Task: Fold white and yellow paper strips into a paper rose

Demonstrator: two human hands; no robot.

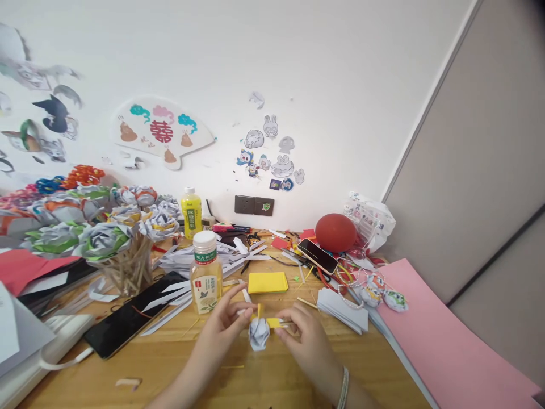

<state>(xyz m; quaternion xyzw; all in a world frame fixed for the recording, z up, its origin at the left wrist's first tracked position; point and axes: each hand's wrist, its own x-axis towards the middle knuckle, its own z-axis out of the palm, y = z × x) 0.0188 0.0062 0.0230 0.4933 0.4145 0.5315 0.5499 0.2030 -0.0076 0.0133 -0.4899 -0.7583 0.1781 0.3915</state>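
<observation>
A small white paper flower (259,335) with yellow strips on it is between my hands, low over the wooden table. My left hand (230,318) pinches the flower's left edge, thumb and fingers together. On the other side my right hand (304,332) is closed on a yellow paper strip (273,322) that sticks out from the flower. Another yellow end stands up at the flower's top. Just behind lies a stack of yellow paper (268,282). To the right is a pile of white paper pieces (342,309).
A tea bottle (206,287) stands close to my left hand, with a black tablet (131,315) beyond it. Finished paper flowers (106,241) fill a holder at left. A phone (317,255), a red balloon (335,233) and pink sheets (443,329) are at right.
</observation>
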